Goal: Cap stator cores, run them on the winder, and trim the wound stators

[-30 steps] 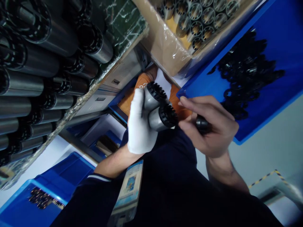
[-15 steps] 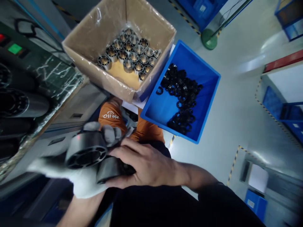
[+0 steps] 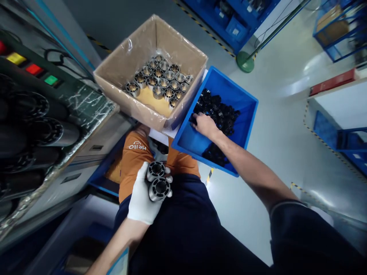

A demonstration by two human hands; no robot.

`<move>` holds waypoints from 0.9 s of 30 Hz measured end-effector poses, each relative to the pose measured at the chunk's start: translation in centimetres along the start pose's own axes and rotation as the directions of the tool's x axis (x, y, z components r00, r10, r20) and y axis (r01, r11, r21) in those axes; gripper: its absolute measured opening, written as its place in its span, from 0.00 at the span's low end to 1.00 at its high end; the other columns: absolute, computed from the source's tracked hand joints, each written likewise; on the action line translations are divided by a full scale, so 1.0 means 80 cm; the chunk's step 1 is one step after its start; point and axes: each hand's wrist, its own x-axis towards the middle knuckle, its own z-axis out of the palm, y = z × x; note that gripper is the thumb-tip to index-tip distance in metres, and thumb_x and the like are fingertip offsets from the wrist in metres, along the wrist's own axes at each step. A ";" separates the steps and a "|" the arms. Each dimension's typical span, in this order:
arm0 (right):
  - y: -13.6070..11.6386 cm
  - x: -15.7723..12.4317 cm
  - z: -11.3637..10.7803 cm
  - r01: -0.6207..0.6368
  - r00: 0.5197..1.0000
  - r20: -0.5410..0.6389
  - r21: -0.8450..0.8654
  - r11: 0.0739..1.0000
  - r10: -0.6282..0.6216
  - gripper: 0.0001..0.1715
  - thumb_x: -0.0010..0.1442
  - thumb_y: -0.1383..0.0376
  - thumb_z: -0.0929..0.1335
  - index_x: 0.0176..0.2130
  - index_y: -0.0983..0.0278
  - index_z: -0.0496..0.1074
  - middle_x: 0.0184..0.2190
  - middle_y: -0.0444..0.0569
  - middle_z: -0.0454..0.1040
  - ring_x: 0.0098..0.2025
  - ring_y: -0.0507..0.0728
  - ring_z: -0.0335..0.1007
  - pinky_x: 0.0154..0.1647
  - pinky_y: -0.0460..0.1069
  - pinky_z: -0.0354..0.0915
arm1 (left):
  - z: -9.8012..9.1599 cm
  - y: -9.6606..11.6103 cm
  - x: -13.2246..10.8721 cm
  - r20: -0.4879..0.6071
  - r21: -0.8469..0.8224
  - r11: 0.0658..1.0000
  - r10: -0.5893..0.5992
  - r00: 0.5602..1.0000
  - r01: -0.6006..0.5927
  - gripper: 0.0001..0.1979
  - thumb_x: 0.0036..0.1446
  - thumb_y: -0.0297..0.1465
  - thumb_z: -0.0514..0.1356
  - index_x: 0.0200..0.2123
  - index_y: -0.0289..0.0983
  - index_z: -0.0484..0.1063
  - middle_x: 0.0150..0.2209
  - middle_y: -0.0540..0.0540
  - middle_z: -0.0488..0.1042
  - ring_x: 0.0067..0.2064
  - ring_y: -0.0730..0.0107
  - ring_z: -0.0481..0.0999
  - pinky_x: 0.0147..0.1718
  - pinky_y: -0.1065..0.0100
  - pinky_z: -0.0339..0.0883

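My left hand [image 3: 146, 194], in a white glove, is wrapped round two metal rings with slotted black ends, an upper ring [image 3: 155, 170] and a lower ring [image 3: 159, 188], side by side above my lap. Bare, my right hand [image 3: 203, 124] reaches into the blue bin [image 3: 186, 139], its fingers closed at a small black part [image 3: 193, 119] by the left edge of a heap of black parts [image 3: 223, 110]. Left of the bin stands a cardboard box [image 3: 129, 110], lined with clear plastic, that holds several metal rings [image 3: 164, 83].
At the left, a green machine top [image 3: 88, 110] bears large dark cylinders [image 3: 57, 131] and coloured buttons [image 3: 33, 69]. A green round stand base [image 3: 245, 62] is on the floor beyond the bin. Blue racks [image 3: 329, 34] stand farther back.
My right hand has left the rings at my left hand and moved right into the blue bin. My left hand has moved right and turned, so both ring ends face up.
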 end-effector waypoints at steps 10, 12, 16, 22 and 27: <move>-0.027 -0.142 -0.041 0.413 0.888 -0.352 0.325 0.851 -0.296 0.12 0.68 0.58 0.83 0.43 0.59 0.82 0.58 0.54 0.86 0.63 0.69 0.85 0.68 0.66 0.80 | 0.000 0.018 -0.031 0.203 0.180 0.894 0.374 0.905 -0.410 0.29 0.69 0.60 0.68 0.52 0.40 0.81 0.30 0.47 0.80 0.26 0.63 0.79 0.21 0.67 0.76; -0.061 -0.188 -0.049 0.562 0.824 -0.421 0.532 0.634 -0.378 0.21 0.62 0.57 0.88 0.50 0.54 0.83 0.55 0.50 0.88 0.58 0.69 0.88 0.60 0.63 0.85 | 0.007 0.014 -0.033 0.240 0.207 0.852 0.432 0.870 -0.480 0.29 0.72 0.61 0.65 0.51 0.41 0.83 0.31 0.45 0.81 0.29 0.61 0.82 0.27 0.64 0.80; -0.126 -0.234 -0.048 0.641 0.766 -0.487 0.621 0.451 -0.419 0.40 0.62 0.59 0.88 0.68 0.46 0.80 0.57 0.45 0.89 0.59 0.65 0.89 0.62 0.61 0.88 | 0.014 0.004 -0.035 0.286 0.277 0.706 0.587 0.757 -0.652 0.26 0.77 0.57 0.62 0.50 0.43 0.89 0.46 0.41 0.87 0.54 0.49 0.88 0.53 0.56 0.85; -0.148 -0.232 -0.035 0.616 0.787 -0.485 0.653 0.441 -0.382 0.42 0.58 0.62 0.89 0.66 0.43 0.83 0.58 0.46 0.89 0.55 0.69 0.90 0.59 0.66 0.90 | -0.001 0.003 -0.045 0.370 0.374 0.498 0.693 0.619 -0.782 0.17 0.79 0.47 0.63 0.53 0.46 0.90 0.55 0.44 0.87 0.64 0.49 0.84 0.70 0.52 0.77; -0.146 -0.232 -0.029 0.632 0.771 -0.478 0.655 0.414 -0.421 0.42 0.60 0.64 0.89 0.68 0.43 0.83 0.60 0.48 0.88 0.54 0.68 0.91 0.57 0.67 0.91 | -0.011 0.000 -0.045 0.344 0.356 0.509 0.708 0.617 -0.784 0.17 0.79 0.46 0.63 0.51 0.44 0.88 0.55 0.43 0.86 0.65 0.48 0.84 0.66 0.53 0.80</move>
